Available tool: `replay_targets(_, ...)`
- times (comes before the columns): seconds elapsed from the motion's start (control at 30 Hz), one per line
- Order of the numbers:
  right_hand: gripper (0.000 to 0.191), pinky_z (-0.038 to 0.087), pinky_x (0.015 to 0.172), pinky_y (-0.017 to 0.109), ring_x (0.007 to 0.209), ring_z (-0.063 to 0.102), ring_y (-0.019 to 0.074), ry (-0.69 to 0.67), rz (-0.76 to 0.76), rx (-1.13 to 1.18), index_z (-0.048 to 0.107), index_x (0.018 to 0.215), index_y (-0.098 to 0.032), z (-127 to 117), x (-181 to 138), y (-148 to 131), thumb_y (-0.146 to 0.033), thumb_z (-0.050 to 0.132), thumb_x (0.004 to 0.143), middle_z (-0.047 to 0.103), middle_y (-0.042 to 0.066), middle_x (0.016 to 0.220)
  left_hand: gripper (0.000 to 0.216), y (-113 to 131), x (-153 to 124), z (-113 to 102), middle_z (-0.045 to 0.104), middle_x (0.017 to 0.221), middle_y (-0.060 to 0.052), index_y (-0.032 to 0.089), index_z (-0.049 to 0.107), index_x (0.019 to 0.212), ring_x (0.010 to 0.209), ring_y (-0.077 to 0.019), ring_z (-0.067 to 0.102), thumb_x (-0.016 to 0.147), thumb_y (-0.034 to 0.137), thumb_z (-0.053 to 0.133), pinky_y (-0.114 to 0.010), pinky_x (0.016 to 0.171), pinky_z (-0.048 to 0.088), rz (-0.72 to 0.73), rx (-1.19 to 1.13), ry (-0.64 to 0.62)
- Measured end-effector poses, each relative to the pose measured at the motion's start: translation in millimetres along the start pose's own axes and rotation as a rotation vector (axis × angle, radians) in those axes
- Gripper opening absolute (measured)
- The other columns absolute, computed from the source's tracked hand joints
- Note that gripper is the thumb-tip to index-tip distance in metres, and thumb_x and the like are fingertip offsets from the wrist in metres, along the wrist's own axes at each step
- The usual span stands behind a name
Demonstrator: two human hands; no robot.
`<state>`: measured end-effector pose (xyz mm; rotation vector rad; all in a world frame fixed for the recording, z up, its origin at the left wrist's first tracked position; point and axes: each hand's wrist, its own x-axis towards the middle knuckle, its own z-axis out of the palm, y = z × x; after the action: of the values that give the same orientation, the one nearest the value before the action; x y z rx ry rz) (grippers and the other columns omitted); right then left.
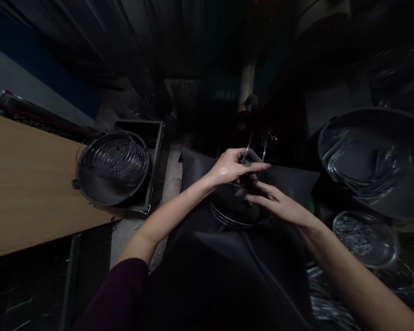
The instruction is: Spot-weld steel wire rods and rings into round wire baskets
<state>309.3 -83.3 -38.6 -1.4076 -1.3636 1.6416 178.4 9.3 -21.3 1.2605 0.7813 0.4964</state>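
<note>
Wire hoops (232, 224), thin and round, lie over the dark cloth on my lap. Above their far edge, my left hand (229, 166) is closed round thin shiny metal strips (264, 149) that stick up past the fingers. My right hand (271, 201) comes in from the right, just below the left one. Its fingers are bent together at the hoops' far side and appear to pinch the wire there. Shadow hides the fingertips and the exact spot where strips and hoops meet.
To the left, a round black tub (103, 186) full of wire rings sits in a dark crate (157, 161) beside a wooden board (27, 184). On the right stand a large basin (362, 138) with bent wire pieces and a smaller bowl (382, 253) of small metal parts. A dark machine (246, 87) is ahead.
</note>
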Motion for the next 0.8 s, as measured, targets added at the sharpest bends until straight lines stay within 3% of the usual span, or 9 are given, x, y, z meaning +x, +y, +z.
replay_targets(0.1,0.036,0.048,0.089,0.042,0.095,0.062,0.0267,-0.025,0.021,-0.152,0.070,0.096,-0.019,1,3,-5,-0.049,0.060,0.081,0.069,0.006,0.089,0.040,-2,-16,-13,0.065,0.077,-0.003,0.014,0.060,0.098,0.070,-0.0130,0.063,0.078,0.050,0.062,-0.025,0.066,0.050,0.098,0.168,0.026)
replay_targets(0.2,0.037,0.052,0.077,0.036,0.081,0.064,0.0226,0.062,0.021,-0.132,0.068,0.087,-0.018,-3,1,-14,-0.053,0.057,0.082,0.068,0.005,0.080,0.050,-20,-60,-33,0.062,0.113,-0.009,0.020,0.048,0.127,0.104,-0.0201,0.060,0.084,0.041,0.059,-0.035,0.090,0.048,0.274,0.485,0.032)
replay_targets(0.3,0.037,0.053,0.064,0.029,0.069,0.062,0.0173,0.235,-0.007,-0.015,0.065,0.085,-0.018,-6,-2,-25,-0.054,0.062,0.078,0.066,0.004,0.077,0.064,-66,-106,-45,0.044,0.137,-0.015,0.021,0.036,0.139,0.130,-0.0301,0.038,0.081,0.028,0.061,-0.052,0.106,0.032,0.366,0.976,-0.190)
replay_targets(0.37,0.037,0.052,0.060,0.027,0.067,0.060,0.0158,0.299,-0.021,0.023,0.063,0.085,-0.018,-3,-1,-30,-0.054,0.066,0.075,0.064,0.004,0.075,0.067,-102,-117,-45,0.035,0.144,-0.014,0.029,0.036,0.139,0.132,-0.0350,0.031,0.078,0.027,0.063,-0.059,0.106,0.025,0.392,1.242,-0.186)
replay_targets(0.47,0.038,0.049,0.054,0.024,0.062,0.057,0.0138,0.332,-0.045,0.055,0.062,0.081,-0.019,6,4,-29,-0.054,0.070,0.071,0.061,0.002,0.072,0.058,-135,-99,-38,0.042,0.132,-0.012,0.032,0.043,0.134,0.118,-0.0322,0.042,0.080,0.039,0.061,-0.058,0.102,0.028,0.501,1.328,-0.035)
replay_targets(0.53,0.038,0.046,0.049,0.023,0.058,0.054,0.0125,0.366,-0.050,0.076,0.061,0.080,-0.019,9,8,-27,-0.054,0.072,0.069,0.058,0.000,0.068,0.059,-134,-76,-37,0.047,0.120,-0.012,0.029,0.044,0.134,0.106,-0.0295,0.047,0.080,0.046,0.057,-0.053,0.095,0.035,0.546,1.297,0.035)
replay_targets(0.63,0.038,0.046,0.051,0.023,0.060,0.054,0.0129,0.420,-0.073,0.098,0.060,0.081,-0.020,1,19,-30,-0.052,0.074,0.067,0.057,0.000,0.069,0.069,-106,-50,-42,0.049,0.109,-0.012,0.024,0.041,0.137,0.095,-0.0286,0.049,0.076,0.053,0.054,-0.046,0.083,0.041,0.560,1.242,0.091)
replay_targets(0.8,0.040,0.044,0.052,0.023,0.061,0.052,0.0121,0.463,-0.159,0.137,0.058,0.080,-0.020,-29,49,-54,-0.052,0.076,0.064,0.056,0.000,0.072,0.079,-59,-25,-48,0.051,0.110,-0.012,0.020,0.035,0.140,0.099,-0.0300,0.049,0.069,0.047,0.057,-0.044,0.085,0.037,0.668,1.072,0.245)
